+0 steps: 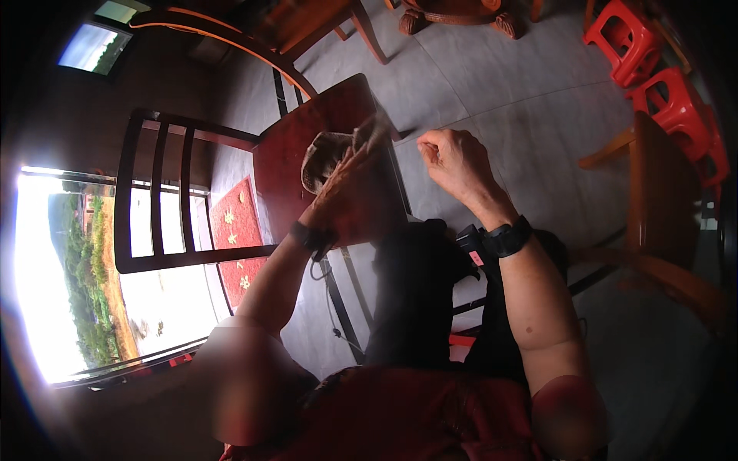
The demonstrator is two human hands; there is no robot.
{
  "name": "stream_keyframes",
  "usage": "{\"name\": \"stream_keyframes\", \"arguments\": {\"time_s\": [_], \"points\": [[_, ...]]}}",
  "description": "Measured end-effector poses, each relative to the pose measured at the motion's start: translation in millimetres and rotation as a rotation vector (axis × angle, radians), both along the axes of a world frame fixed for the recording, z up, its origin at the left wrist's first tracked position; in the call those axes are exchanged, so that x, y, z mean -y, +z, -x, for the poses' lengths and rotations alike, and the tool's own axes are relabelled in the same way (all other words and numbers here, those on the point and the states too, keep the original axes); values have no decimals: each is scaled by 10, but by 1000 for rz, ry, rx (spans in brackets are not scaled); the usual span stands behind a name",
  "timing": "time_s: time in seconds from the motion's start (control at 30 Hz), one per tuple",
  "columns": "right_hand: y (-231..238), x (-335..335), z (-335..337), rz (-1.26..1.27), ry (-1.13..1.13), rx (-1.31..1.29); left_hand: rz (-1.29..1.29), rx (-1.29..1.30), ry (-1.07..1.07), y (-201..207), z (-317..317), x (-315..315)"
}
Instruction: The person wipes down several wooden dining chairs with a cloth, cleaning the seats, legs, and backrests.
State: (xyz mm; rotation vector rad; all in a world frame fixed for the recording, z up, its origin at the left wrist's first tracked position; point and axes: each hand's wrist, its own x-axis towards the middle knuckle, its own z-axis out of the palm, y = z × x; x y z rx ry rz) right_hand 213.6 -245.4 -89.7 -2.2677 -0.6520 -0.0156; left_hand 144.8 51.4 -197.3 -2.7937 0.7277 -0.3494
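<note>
A dark wooden chair (273,184) with a reddish-brown seat stands in front of me to the left. On its seat is a crumpled grey-brown piece of cloth (317,157). Over the seat, right beside the cloth, my left hand (346,173) has its fingers stretched out; their tips are blurred. Whether it touches the cloth, I cannot tell. My right hand (455,163) is raised over the floor, right of the chair, its thumb and fingers curled together. Anything within those fingers is hidden. Each wrist wears a black band.
Red plastic stools (676,107) stand at the far right, beside a wooden chair (661,184). More wooden furniture (315,27) is at the back. A red mat (234,219) lies by the bright glass opening at left. Grey tiles (492,84) cover the floor.
</note>
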Motion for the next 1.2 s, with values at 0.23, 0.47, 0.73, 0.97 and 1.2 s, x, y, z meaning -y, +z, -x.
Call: {"name": "stream_keyframes", "arguments": {"time_s": [0.23, 0.47, 0.73, 0.97, 1.2], "points": [[24, -37, 18, -33, 28, -12, -202, -67, 286, -46, -246, -1904], [33, 17, -5, -20, -21, 7, 100, -359, 835, 169, -999, -1191], [51, -9, 25, 17, 12, -18, 75, -209, 327, -292, -1578, -64], [77, 107, 18, -51, -54, -18, 294, -353, 169, 320, -303, 830], [131, 203, 98, -105, -32, 15, 574, -378, 364, 497, 908, 1012]]}}
